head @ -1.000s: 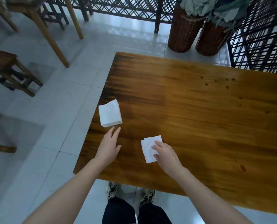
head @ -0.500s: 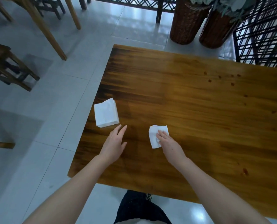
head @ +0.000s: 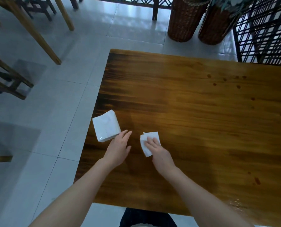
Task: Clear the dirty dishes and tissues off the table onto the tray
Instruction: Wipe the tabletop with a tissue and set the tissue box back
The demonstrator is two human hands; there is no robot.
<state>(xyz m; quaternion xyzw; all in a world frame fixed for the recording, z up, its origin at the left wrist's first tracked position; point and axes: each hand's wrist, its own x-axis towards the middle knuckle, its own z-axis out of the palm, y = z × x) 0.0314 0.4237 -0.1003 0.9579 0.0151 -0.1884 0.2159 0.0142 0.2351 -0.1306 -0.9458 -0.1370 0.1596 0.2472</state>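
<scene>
Both hands have crept away from the near edge. The right hand (head: pixel 159 153) has carried the loose tissue (head: pixel 151 135) with it and gathered it narrower, while the left hand (head: pixel 118 149) has closed on the tissue pack (head: pixel 106 126).

The step in hand looks like collecting the tissues. The loose tissue lies toward the 8 o'clock corner of the worktop (head: pixel 194 120), under the right fingers (head: pixel 150 142), which lie fairly straight and close together and press it flat. I see no pinch. The left fingers (head: pixel 125 134) are straight and slightly spread. Their tips are at the pack's near corner, touching or just beside it; I cannot tell which.

The pack sits at 9 o'clock of the loose tissue, right at the worktop's edge. No tray and no dishes are in view. So the next move probably calls for curling the right fingers round the tissue to lift it, then finding the tray outside the frame.

The worktop is dark-grained varnished wood, with small dark spots (head: pixel 225 79) at 2 o'clock. Two wicker baskets (head: pixel 184 20) stand at 12 o'clock on the pale tiled floor (head: pixel 62 104). A black lattice screen (head: pixel 264 30) is at 1 o'clock, and a wooden stool (head: pixel 3 79) at 9 o'clock.
</scene>
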